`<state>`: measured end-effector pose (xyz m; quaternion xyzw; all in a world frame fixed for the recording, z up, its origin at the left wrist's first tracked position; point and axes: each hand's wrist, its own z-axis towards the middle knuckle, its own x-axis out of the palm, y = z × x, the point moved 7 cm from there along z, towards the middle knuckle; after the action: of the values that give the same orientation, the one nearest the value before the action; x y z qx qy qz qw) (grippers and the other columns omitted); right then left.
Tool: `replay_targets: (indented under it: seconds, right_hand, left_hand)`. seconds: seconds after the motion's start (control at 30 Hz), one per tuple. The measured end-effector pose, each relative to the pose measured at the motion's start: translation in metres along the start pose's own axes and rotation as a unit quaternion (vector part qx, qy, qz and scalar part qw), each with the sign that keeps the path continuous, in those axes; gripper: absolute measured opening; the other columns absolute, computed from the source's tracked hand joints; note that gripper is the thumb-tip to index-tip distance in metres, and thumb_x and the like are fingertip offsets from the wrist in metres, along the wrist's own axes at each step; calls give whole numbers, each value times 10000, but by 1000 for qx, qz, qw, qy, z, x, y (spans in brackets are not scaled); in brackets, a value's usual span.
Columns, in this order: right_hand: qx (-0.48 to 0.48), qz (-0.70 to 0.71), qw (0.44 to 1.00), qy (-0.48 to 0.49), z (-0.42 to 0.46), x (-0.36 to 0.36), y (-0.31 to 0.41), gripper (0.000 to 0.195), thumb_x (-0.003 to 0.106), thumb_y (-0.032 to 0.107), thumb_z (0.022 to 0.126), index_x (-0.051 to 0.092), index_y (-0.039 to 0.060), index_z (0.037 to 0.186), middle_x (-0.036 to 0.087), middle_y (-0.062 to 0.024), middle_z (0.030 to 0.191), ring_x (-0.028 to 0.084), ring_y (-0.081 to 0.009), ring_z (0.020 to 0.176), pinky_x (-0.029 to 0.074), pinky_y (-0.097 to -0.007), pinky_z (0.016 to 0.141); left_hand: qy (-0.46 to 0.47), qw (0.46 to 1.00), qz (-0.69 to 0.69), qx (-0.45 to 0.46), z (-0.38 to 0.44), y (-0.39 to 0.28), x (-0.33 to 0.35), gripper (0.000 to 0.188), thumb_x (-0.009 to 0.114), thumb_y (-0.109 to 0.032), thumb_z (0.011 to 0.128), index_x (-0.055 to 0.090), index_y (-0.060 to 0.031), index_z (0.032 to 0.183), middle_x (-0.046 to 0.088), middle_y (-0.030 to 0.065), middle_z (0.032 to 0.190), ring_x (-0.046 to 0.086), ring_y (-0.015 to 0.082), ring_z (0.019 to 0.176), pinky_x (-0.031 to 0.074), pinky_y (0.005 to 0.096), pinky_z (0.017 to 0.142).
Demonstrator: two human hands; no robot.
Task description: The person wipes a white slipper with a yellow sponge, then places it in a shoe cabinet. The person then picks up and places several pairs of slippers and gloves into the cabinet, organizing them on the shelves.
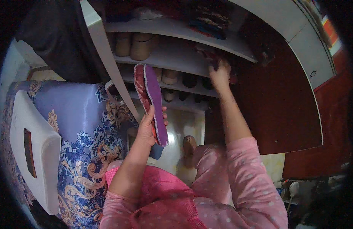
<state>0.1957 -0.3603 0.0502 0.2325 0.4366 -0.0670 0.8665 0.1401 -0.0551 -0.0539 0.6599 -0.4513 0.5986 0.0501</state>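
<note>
Upright in my left hand [147, 126] is a pair of shoe insoles, gripped near the lower half. The one facing right is a purple insole [155, 97] with a pale stitched edge; beside it, a shiny dark red insole [140, 83] shows its face. My right hand [221, 75] reaches into the right end of a shoe cabinet, over a white shelf [176, 63]. Around its fingers lies a dark reddish item [206, 53], blurred and in shadow. Whether the fingers have closed on it is not clear.
Tan shoes [140, 47] stand on the upper shelf, with several more pairs below. An open dark-red cabinet door [279, 106] curves along the right. To the left, a white plastic stool [36, 160] rests on a blue patterned cover [84, 148]. My foot [189, 146] is on the floor.
</note>
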Motion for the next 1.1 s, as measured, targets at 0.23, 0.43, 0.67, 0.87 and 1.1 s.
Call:
replay_targets:
  seconds: [0.23,0.43,0.67,0.87,1.1]
  right_hand:
    - [112,-183,969,123,31,10,-44,569,530,436,833,484,85,1278,429,-273,1303,441,-396,1197,400,-468,955]
    - [63,-175,967,175,88,43,-146,401,499,302,864,558,76,1190,571,-228,1151,563,-375,1053,441,-471,897]
    - [105,25,994,1,35,-37,-47,350,538,184,843,587,2,1138,604,-210,1117,602,-329,995,468,-392,855]
    - [167,448,876,60,-47,-40,21,331,541,27,844,563,-35,1168,623,-124,1093,597,-203,955,455,-304,849]
    - [15,417,905,79,-111,-59,111,307,525,31,868,560,-22,1169,618,-128,1121,592,-223,1028,447,-312,887]
  left_hand:
    - [-14,998,28,56,-3,-15,-2,472,556,-449,882,557,-44,1124,598,62,868,568,149,749,499,275,610]
    - [-21,998,31,57,-4,-9,7,431,558,-404,895,542,-53,1143,609,54,979,567,134,770,505,287,619]
    - [-33,996,37,68,-2,-12,0,400,580,-377,889,544,-56,1123,614,62,1017,569,130,778,505,288,618]
    - [-42,997,30,65,-5,-14,0,434,582,-375,887,519,-54,1171,613,65,1035,572,138,781,507,288,633]
    - [-39,996,31,80,-4,-13,1,431,606,-345,877,498,-85,1204,601,78,1073,585,171,851,510,333,679]
